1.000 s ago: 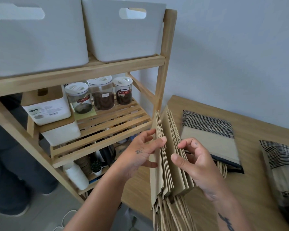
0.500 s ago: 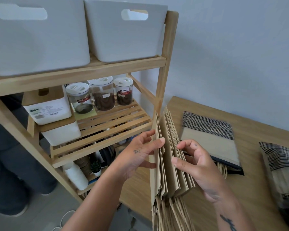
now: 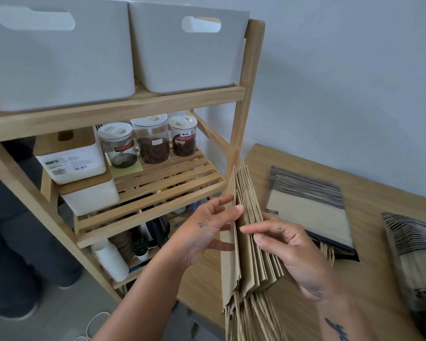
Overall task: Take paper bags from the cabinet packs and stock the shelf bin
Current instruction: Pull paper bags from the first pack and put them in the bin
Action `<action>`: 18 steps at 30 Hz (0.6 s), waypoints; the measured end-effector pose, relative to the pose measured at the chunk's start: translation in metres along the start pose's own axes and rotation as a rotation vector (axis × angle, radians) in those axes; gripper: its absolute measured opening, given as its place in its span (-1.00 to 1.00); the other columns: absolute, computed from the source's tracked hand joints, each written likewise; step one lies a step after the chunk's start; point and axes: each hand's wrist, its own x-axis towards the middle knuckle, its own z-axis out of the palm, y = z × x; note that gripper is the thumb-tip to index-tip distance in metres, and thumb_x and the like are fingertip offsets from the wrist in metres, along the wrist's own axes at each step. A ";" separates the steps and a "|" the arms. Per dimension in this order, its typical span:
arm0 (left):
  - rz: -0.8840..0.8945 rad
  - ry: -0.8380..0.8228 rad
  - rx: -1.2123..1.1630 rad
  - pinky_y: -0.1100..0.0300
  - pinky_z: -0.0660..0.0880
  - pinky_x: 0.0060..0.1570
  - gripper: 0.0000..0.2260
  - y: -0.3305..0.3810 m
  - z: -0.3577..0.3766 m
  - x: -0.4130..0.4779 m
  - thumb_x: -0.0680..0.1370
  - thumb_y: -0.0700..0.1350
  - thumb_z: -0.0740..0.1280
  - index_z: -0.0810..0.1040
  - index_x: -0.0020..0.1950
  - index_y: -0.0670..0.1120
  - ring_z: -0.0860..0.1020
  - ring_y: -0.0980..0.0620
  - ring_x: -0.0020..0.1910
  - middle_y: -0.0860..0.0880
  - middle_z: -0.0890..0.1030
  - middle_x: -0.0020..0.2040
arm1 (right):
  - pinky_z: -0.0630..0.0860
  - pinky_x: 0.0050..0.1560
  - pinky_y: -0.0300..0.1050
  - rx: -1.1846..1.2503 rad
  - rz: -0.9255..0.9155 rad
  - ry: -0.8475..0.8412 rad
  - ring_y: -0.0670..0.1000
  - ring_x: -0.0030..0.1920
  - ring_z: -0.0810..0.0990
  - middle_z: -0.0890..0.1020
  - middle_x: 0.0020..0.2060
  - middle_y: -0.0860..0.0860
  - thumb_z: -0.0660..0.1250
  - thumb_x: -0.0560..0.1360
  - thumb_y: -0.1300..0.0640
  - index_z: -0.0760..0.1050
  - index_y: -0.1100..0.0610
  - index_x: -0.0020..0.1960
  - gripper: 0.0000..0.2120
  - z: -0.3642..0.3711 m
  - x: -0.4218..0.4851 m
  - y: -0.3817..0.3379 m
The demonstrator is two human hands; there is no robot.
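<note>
Both hands have crept a little further through the stack of paper bags (image 3: 249, 254), and the right thumb now pokes in between the sheets.

From the head camera, the left hand (image 3: 204, 232) has its fingers spread flat on the near side of the stack, with the thumb underneath. The right hand (image 3: 288, 247) curls on the far side, its fingers bent and pinching a few bags apart. It looks like counting or splitting off some bags before stocking the white bin (image 3: 187, 50) up on the wooden shelf (image 3: 123, 112).

The bags are brown, thin and folded flat, with twisty paper handles hanging below the fingers. Past the right fingers, a striped pack (image 3: 308, 205) lies on the smooth wooden cabinet top (image 3: 379, 200).
</note>
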 end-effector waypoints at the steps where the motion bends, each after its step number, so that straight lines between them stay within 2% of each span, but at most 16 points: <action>1: 0.004 0.003 0.004 0.15 0.60 -0.22 -0.52 0.000 0.001 0.000 0.44 0.01 0.39 0.41 0.35 0.04 0.53 -0.07 0.20 -0.05 0.57 0.21 | 0.45 -0.06 -0.46 -0.019 0.002 0.001 -0.25 0.05 0.58 0.64 0.03 -0.06 0.30 0.43 0.39 0.70 0.07 -0.19 -0.71 0.000 0.000 0.000; 4: -0.001 -0.009 -0.003 0.15 0.59 -0.23 -0.53 0.001 0.001 0.001 0.45 -0.01 0.38 0.41 0.36 0.03 0.54 -0.07 0.18 -0.07 0.58 0.21 | 0.44 -0.10 -0.45 -0.053 -0.002 -0.001 -0.27 -0.09 0.58 0.64 -0.13 -0.13 0.32 0.44 0.35 0.68 0.02 -0.22 -0.72 0.000 0.000 0.000; 8: 0.004 -0.018 0.006 0.07 0.60 -0.14 -0.40 0.002 -0.003 0.000 0.34 0.06 0.41 0.41 0.37 0.03 0.53 -0.08 0.20 -0.08 0.58 0.22 | 0.42 -0.12 -0.45 -0.085 -0.021 -0.008 -0.26 -0.21 0.53 0.62 -0.28 -0.17 0.35 0.39 0.20 0.65 0.00 -0.22 -0.85 -0.001 -0.001 0.000; 13: -0.002 -0.035 0.009 0.04 0.59 -0.10 -0.37 0.001 -0.004 -0.001 0.33 0.12 0.46 0.41 0.37 0.06 0.50 -0.10 0.24 -0.07 0.57 0.24 | 0.43 -0.22 -0.42 -0.050 -0.026 -0.008 -0.21 -0.33 0.44 0.55 -0.37 -0.13 0.34 0.40 0.25 0.62 0.01 -0.25 -0.83 -0.003 -0.001 0.001; 18: -0.011 -0.030 0.014 0.01 0.59 -0.02 -0.36 -0.003 -0.004 0.000 0.32 0.16 0.45 0.41 0.37 0.10 0.45 -0.11 0.30 -0.05 0.55 0.26 | 0.43 -0.25 -0.41 -0.025 -0.031 -0.021 -0.22 -0.35 0.45 0.54 -0.39 -0.13 0.35 0.43 0.29 0.59 0.07 -0.25 -0.83 -0.002 -0.001 0.001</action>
